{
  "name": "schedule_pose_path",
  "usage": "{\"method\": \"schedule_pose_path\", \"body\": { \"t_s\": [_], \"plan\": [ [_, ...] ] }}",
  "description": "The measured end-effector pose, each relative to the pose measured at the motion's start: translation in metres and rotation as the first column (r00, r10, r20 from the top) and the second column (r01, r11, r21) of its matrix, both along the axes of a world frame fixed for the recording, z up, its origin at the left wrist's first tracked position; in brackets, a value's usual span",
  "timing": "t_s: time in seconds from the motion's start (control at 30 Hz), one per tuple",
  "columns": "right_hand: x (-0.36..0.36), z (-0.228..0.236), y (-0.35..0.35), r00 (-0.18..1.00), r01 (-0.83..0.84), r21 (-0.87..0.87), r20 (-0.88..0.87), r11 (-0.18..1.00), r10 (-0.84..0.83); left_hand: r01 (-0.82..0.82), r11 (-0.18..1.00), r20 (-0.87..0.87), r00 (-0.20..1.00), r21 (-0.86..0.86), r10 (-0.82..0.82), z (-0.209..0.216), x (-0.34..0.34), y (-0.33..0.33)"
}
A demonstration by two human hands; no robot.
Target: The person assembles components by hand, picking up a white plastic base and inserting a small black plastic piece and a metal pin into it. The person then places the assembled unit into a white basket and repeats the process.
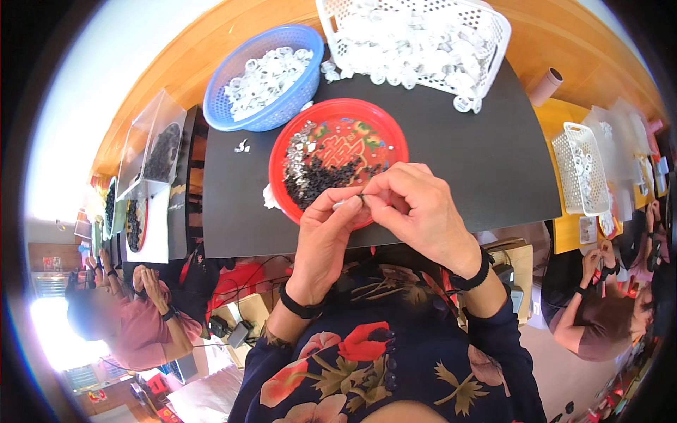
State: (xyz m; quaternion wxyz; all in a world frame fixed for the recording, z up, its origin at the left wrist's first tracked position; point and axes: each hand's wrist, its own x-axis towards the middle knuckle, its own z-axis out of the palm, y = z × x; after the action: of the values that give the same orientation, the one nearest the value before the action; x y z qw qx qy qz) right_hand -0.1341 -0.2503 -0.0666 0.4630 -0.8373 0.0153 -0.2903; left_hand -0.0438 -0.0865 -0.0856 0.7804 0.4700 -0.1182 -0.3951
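Over the near edge of a red round tray [399, 137], my two hands meet fingertip to fingertip. My left hand [317, 240] pinches a small whitish piece [338, 205], mostly covered by the fingers. My right hand [427, 211] is closed in a pinch against it, at a tiny dark piece [362, 198] between the fingertips. Its exact kind is too small to make out. In the tray lie a heap of small black parts [321, 183] and a scatter of small shiny silver parts [297, 146]. Both wrists wear black bands.
Behind the tray, a blue basket [310, 83] and a white basket [495, 67] hold many small white round pieces. A few loose pieces [242, 146] lie on the dark table [479, 155]. Other people work at tables on both sides. A pink cylinder [546, 87] stands at far right.
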Motion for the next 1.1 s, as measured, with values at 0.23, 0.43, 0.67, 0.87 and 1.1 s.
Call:
{"method": "schedule_pose_path", "body": {
  "t_s": [0.23,0.43,0.67,0.87,1.1],
  "plan": [
    [0.010,0.001,0.035,0.985,0.171,0.170,-0.036,0.970,-0.168,-0.010,0.996,-0.195,0.981,-0.093,-0.009,0.008,0.015,0.013],
    [0.023,-0.008,0.061,0.967,0.235,-0.097,0.125,0.967,-0.222,0.066,0.982,-0.175,0.980,-0.176,-0.097,0.008,0.022,0.027],
    [0.028,-0.010,0.071,0.965,0.242,-0.142,0.142,0.960,-0.222,0.080,0.971,-0.212,0.969,-0.223,-0.129,-0.002,0.025,0.036],
    [0.032,-0.008,0.075,0.977,0.196,-0.109,0.113,0.975,-0.183,0.061,0.969,-0.216,0.970,-0.239,-0.114,-0.016,0.031,0.045],
    [0.029,-0.006,0.075,0.991,0.128,0.087,-0.055,0.988,-0.124,0.031,0.975,-0.104,0.993,-0.221,-0.055,-0.027,0.032,0.045]
  ]
}}
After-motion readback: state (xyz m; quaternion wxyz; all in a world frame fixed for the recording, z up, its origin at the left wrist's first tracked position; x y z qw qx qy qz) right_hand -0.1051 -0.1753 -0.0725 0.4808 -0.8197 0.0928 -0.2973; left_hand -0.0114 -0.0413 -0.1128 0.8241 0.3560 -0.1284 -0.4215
